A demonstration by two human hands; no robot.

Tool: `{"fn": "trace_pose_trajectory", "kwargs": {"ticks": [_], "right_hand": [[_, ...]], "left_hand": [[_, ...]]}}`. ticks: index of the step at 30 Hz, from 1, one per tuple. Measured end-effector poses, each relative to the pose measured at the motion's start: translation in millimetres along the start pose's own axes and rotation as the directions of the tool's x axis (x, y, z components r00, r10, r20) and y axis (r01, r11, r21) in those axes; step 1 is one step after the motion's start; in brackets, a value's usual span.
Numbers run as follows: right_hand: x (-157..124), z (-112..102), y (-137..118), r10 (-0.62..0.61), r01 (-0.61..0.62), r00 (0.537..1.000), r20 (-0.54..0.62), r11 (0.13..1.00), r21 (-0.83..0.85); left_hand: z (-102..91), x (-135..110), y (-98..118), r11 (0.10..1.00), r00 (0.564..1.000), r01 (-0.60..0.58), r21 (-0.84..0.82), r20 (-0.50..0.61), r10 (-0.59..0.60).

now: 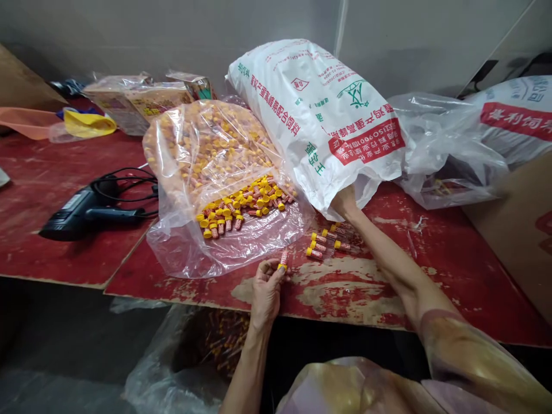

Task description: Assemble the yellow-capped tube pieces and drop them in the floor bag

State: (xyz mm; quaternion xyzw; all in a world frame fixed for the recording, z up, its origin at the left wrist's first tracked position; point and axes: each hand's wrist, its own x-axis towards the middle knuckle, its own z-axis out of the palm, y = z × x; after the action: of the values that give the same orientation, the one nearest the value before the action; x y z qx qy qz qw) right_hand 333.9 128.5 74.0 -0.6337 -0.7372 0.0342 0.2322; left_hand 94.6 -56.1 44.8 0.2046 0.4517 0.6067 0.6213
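Yellow-capped tube [282, 260] pinched between left hand's [266, 290] closed fingers. Right hand [346, 201] inside mouth of white sack [314, 121], grip hidden, cannot tell; loose tubes [325, 241] just below.

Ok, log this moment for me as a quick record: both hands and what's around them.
left hand: holding a yellow-capped tube in its fingers
right hand: inside the mouth of a white sack, fingers hidden
beside hands: loose tubes on a worn red table
left of sack: clear plastic bag holding many more capped tubes
further left: black corded tool on the table, type unclear
below table: plastic bag with more tubes
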Motion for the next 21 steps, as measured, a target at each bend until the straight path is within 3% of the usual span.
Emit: {"fn": "trace_pose_trajectory", "kwargs": {"ticks": [2, 4, 7, 9, 13, 16, 18, 21], "right_hand": [[-32, -12, 7, 0.047, -0.046, 0.999, -0.004, 0.999, 0.026], [-72, -23, 13, 0.087, -0.09, 0.996, 0.023, 0.975, 0.203], [-127, -36, 13, 0.088, -0.132, 0.99, 0.106, 0.828, 0.544], [-153, -42, 8, 0.088, -0.182, 0.981, 0.171, 0.712, 0.678], [-179, -43, -9, 0.136, -0.319, 0.948, 0.289, 0.417, 0.851], [-190, -36, -21, 0.216, -0.318, 0.939, 0.269, 0.242, 0.917], [-197, -30, -29, 0.251, -0.308, 0.934, 0.255, 0.202, 0.93], [-206, -25, -42, 0.242, -0.341, 0.927, 0.287, 0.223, 0.913]], "left_hand": [[3.8, -4, -2, 1.0, 0.999, 0.016, -0.017, 0.03, -0.015], [9.7, -8, -5, 0.998, 0.997, 0.049, -0.039, 0.06, -0.046], [22.5, -12, -11, 0.994, 0.989, 0.102, -0.036, 0.111, -0.097], [32.0, -15, -16, 0.992, 0.981, 0.123, -0.007, 0.151, -0.121], [45.0, -23, -25, 0.99, 0.972, 0.138, 0.014, 0.189, -0.138], [47.2, -29, -32, 0.991, 0.976, 0.131, -0.006, 0.177, -0.128], [46.7, -33, -37, 0.994, 0.982, 0.112, 0.0, 0.151, -0.111], [46.0, -39, -43, 0.997, 0.989, 0.077, 0.028, 0.121, -0.08]]}}
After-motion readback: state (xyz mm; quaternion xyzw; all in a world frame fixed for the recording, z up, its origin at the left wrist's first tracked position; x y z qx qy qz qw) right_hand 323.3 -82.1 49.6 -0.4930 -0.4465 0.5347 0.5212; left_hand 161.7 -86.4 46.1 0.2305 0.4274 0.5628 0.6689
